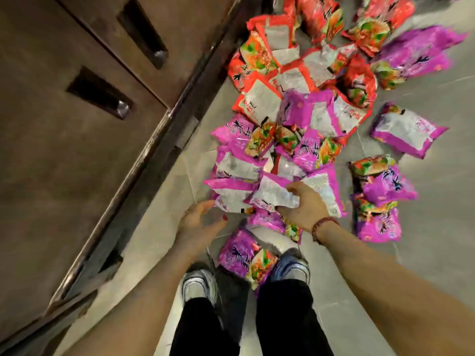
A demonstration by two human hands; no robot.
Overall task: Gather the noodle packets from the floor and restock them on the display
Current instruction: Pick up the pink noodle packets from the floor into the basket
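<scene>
Several noodle packets lie scattered on the tiled floor, purple ones near me and red ones farther off. My right hand is closed on the edge of a purple packet lying silver back up at the near end of the heap. My left hand hovers open just left of that heap, its fingertips close to another packet. One more purple packet rests between my shoes.
A brown cabinet with two recessed handles fills the left side, its base plinth running diagonally beside the packets. More purple packets are stacked at the right. Bare grey tiles lie to the right.
</scene>
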